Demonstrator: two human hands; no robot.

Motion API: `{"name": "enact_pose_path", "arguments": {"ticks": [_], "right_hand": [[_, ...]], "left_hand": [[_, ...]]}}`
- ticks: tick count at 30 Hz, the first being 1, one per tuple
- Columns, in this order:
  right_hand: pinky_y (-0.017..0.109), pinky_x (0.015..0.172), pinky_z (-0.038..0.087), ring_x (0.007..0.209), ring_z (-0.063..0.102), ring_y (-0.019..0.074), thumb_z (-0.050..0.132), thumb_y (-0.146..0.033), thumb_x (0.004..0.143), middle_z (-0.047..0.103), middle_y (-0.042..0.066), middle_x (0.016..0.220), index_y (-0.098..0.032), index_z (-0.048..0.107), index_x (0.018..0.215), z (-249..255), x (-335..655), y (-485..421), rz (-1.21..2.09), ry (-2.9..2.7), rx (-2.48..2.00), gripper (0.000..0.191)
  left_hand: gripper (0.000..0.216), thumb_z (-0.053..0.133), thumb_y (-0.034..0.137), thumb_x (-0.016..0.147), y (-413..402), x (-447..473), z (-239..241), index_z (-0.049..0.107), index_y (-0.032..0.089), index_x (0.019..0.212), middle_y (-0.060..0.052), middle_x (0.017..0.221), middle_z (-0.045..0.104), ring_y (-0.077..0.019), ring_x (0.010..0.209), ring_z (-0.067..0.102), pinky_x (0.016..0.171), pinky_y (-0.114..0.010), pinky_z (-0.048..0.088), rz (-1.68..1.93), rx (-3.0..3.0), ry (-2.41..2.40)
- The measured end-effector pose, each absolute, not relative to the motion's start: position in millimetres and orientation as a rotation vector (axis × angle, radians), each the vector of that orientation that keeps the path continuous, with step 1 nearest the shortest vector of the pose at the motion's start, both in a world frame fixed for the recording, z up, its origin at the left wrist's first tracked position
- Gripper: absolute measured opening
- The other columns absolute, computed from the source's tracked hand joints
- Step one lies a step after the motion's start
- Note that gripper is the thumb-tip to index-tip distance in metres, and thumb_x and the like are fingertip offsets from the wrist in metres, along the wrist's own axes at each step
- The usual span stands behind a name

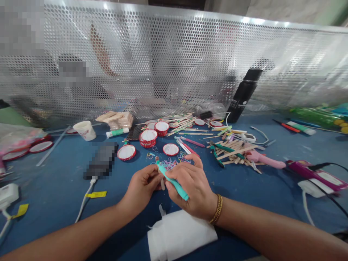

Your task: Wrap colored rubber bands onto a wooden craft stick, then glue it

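Pen (178, 189), teal, gripped in curled right hand (191, 183), slanting over blue table (61, 179); tip at or just beside far end of thin stick (162, 184). Left hand (144, 183) pinches stick mid-length, apparently for steadiness. Loose bands (169, 165) heaped just beyond, perhaps for easy reach.

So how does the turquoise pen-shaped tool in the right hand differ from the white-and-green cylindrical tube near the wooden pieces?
The turquoise pen-shaped tool shows mostly one colour, while the white-and-green cylindrical tube has a green band between white ends. The tool is held at a slant in the right hand; the tube lies on the blue table. Both are long and narrow.
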State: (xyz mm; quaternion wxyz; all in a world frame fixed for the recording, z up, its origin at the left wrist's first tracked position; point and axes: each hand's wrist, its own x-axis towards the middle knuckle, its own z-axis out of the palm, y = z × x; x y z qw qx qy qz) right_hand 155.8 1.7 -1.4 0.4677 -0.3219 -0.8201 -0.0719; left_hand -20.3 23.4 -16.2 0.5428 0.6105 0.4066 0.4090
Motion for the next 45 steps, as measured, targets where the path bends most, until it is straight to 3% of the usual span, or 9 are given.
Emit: {"name": "enact_pose_path", "arguments": {"ticks": [9, 16, 25, 30, 36, 45], "right_hand": [[0.041, 0.096, 0.033, 0.071, 0.063, 0.0143, 0.053, -0.021, 0.088, 0.068, -0.002, 0.075, -0.020, 0.055, 0.088, -0.6, 157.6, 2.7, -0.192, -1.984, -0.843, 0.002], [0.042, 0.097, 0.032, 0.073, 0.065, 0.0145, 0.056, -0.019, 0.087, 0.070, -0.001, 0.080, -0.019, 0.055, 0.092, -1.4, 154.8, 1.8, -0.171, -2.011, -0.795, 0.005], [0.041, 0.097, 0.033, 0.071, 0.063, 0.0140, 0.054, -0.021, 0.088, 0.068, -0.002, 0.076, -0.020, 0.054, 0.089, -1.0, 157.4, 2.5, -0.182, -1.987, -0.839, 0.002], [0.041, 0.098, 0.032, 0.073, 0.065, 0.0144, 0.054, -0.020, 0.088, 0.070, -0.002, 0.079, -0.020, 0.055, 0.091, -2.1, 155.2, 2.4, -0.189, -1.999, -0.801, 0.004], [0.041, 0.096, 0.033, 0.071, 0.062, 0.0142, 0.053, -0.022, 0.089, 0.067, -0.002, 0.075, -0.020, 0.055, 0.089, -1.2, 156.9, 2.6, -0.201, -1.984, -0.857, 0.003], [0.041, 0.098, 0.032, 0.072, 0.064, 0.0137, 0.053, -0.021, 0.088, 0.069, -0.003, 0.078, -0.020, 0.055, 0.090, -1.0, 155.0, 2.0, -0.180, -2.014, -0.829, 0.003]], "left_hand": [[0.021, 0.066, 0.037, 0.085, 22.9, -20.7, -16.5, 0.068, 0.017, 0.090, -0.004, 0.086, 0.069, -0.0161, 0.075, 0.062, 0.069, -0.026, 0.053, 0.964, 1.451, 1.005], [0.021, 0.068, 0.037, 0.083, 22.1, -20.5, -13.3, 0.066, 0.017, 0.081, -0.002, 0.076, 0.066, -0.0149, 0.069, 0.059, 0.066, -0.025, 0.052, 0.979, 1.448, 0.973], [0.020, 0.066, 0.036, 0.085, 22.5, -21.2, -16.9, 0.069, 0.017, 0.090, -0.005, 0.088, 0.071, -0.0169, 0.078, 0.064, 0.069, -0.026, 0.054, 0.971, 1.443, 1.003], [0.020, 0.068, 0.037, 0.083, 23.1, -20.5, -16.8, 0.068, 0.017, 0.082, -0.003, 0.077, 0.069, -0.0153, 0.069, 0.062, 0.064, -0.024, 0.052, 0.990, 1.447, 0.976], [0.022, 0.067, 0.039, 0.084, 22.8, -21.4, -16.3, 0.069, 0.018, 0.090, -0.005, 0.088, 0.071, -0.0176, 0.078, 0.063, 0.067, -0.025, 0.052, 0.960, 1.450, 1.019], [0.024, 0.069, 0.040, 0.082, 22.4, -19.2, -13.6, 0.067, 0.016, 0.081, -0.003, 0.075, 0.067, -0.0152, 0.067, 0.060, 0.064, -0.025, 0.051, 0.982, 1.450, 0.968]]}}
